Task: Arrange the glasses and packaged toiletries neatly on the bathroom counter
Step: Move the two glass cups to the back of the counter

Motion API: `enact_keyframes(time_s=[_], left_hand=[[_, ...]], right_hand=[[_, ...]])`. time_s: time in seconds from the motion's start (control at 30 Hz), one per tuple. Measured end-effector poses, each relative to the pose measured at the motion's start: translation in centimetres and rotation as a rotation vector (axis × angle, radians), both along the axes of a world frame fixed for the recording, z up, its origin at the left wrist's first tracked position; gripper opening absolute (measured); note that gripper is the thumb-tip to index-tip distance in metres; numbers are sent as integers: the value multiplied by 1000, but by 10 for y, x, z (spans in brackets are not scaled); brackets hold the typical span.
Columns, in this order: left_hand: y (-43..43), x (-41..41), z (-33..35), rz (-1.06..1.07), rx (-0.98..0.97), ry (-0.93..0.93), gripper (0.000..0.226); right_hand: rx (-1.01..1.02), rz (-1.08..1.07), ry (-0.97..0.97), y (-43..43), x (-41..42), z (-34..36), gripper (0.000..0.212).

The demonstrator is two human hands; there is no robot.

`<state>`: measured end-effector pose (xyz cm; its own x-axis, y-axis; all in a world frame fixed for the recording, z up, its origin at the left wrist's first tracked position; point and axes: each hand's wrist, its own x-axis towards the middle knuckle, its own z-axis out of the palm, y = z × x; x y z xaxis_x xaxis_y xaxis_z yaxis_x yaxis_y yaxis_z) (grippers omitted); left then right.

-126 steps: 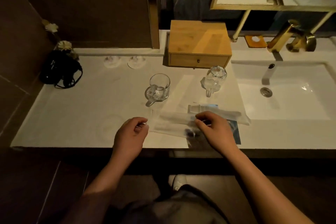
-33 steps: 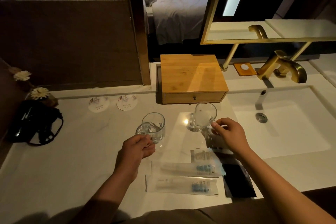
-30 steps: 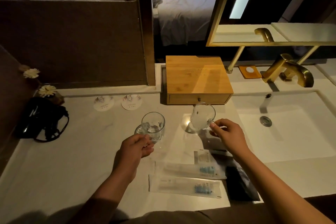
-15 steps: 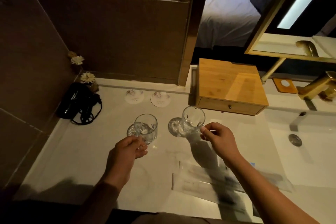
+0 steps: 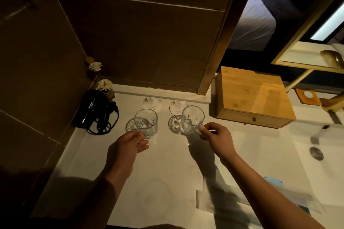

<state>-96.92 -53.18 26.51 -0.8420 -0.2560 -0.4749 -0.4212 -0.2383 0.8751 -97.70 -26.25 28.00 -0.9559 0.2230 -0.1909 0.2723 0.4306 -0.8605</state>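
Both glasses carried toward the coasters at the back.

My left hand [image 5: 130, 145] pinches the left glass [image 5: 146, 122], my right hand [image 5: 216, 138] the right glass [image 5: 192, 120]; both have moved back off the mid-worktop [image 5: 167, 169], just short of the coasters [image 5: 152, 103]. Packets [image 5: 223, 199] wait.

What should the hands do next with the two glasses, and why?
Probably set each glass down on a round coaster. The left hand holds the left glass and the right hand holds the right glass, both just in front of the two coasters by the wall.
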Motion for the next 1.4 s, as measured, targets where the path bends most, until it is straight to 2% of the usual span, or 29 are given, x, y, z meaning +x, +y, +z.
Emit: enact_keyframes(time_s=[0.2,0.67,0.8,1.1,1.4], left_hand=[[-12,-41,6,-49,32,15,15],[-18,-122,-2,-156,-71,22,15],[-18,-130,-4,-188,-87,32,22],[-18,-123,-15,-198,-71,86,15],[-19,-120,-25,-191,-199,108,14]], right_hand=[[-28,-71,-3,-22,-29,0,16],[-78,-122,-15,-37,-76,-7,15],[-80,-122,-24,-38,-81,-12,16],[-77,-178,5,-38,-80,-20,16],[-113,-308,24,-59,-71,-22,21]])
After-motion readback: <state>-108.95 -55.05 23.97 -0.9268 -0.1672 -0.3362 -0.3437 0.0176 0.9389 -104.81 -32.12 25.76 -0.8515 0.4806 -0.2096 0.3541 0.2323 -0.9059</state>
